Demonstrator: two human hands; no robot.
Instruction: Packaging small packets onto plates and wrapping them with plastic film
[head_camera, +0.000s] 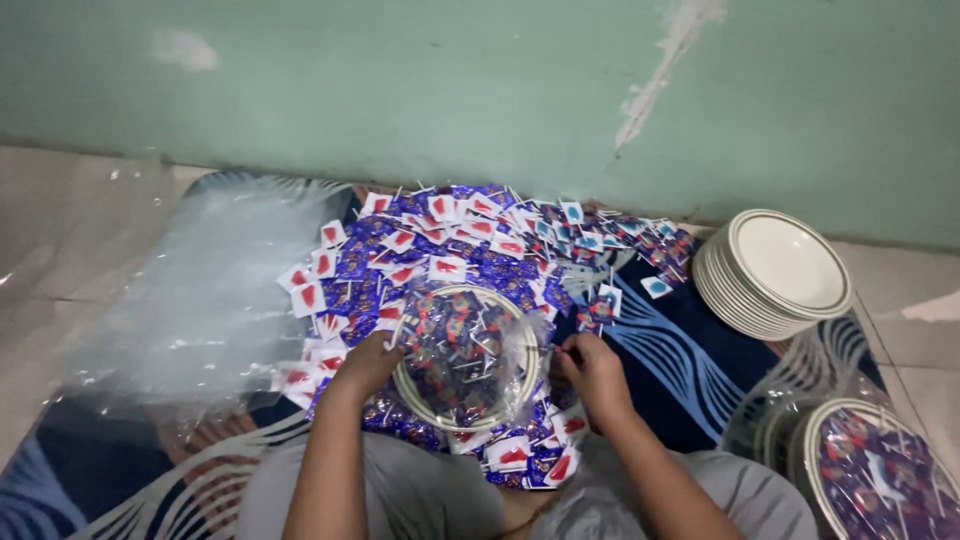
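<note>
The plate (466, 357) of blue sweet packets sat in clear wrap, left hand (366, 364) and right hand (590, 368) each pinching the wrap at its rim, amid scattered red-and-white packets (447, 267)

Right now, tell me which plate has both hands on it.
The plate in the middle of the sweets pile, filled and wrapped in clear plastic. Left hand and right hand grip its edges; the stack sits untouched.

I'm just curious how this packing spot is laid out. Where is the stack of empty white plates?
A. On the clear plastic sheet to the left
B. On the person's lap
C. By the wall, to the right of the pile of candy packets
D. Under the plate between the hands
C: the stack of white plates sits on the floor near the green wall, to the right of the pile of candy packets.
</note>
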